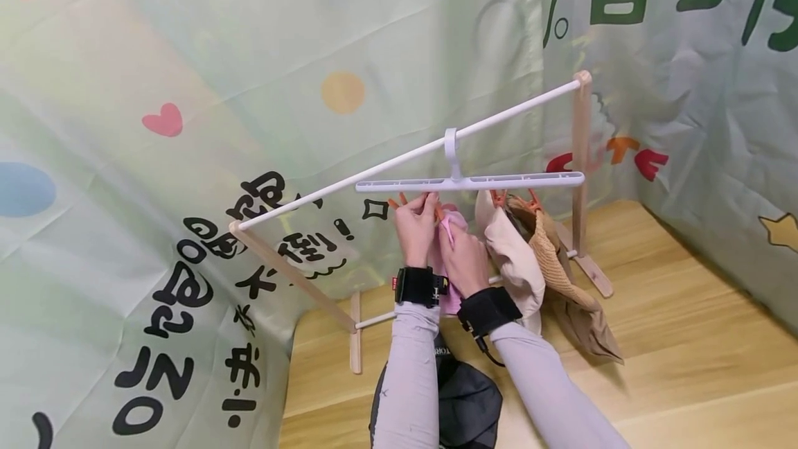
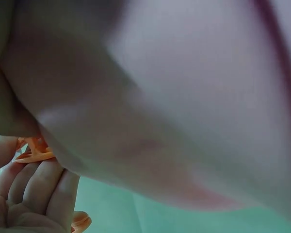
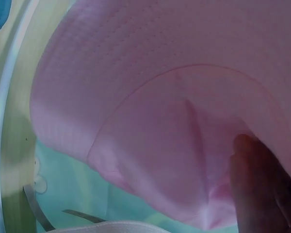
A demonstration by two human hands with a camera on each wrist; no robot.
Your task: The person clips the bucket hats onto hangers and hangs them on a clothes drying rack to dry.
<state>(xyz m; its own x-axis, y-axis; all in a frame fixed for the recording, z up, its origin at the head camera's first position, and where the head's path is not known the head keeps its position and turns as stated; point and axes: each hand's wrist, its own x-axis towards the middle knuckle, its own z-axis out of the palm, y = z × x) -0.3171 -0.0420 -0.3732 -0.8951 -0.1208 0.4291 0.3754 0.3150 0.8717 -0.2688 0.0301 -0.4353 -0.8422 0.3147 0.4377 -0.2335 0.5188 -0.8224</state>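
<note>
A pink bucket hat [image 3: 136, 126] with a stitched brim hangs below the lavender hanger [image 1: 399, 186]. My right hand [image 1: 464, 255] grips it near the top, and its fingers [image 3: 262, 184] show against the crown in the right wrist view. My left hand [image 1: 416, 227] is raised just under the hanger bar. It pinches an orange clip [image 2: 36, 154] between thumb and fingers, close beside the hat's cloth. A second orange clip [image 2: 81, 222] shows behind those fingers. The hat's upper edge is partly hidden by both hands in the head view.
The hanger hooks over a white rod [image 1: 517, 113] on a wooden stand [image 1: 581, 158]. A cream hat [image 1: 508, 248] and a tan hat [image 1: 555, 255] hang from red-orange clips on the right. A black cap [image 1: 470, 400] lies on the wooden table [image 1: 692, 338] below my forearms.
</note>
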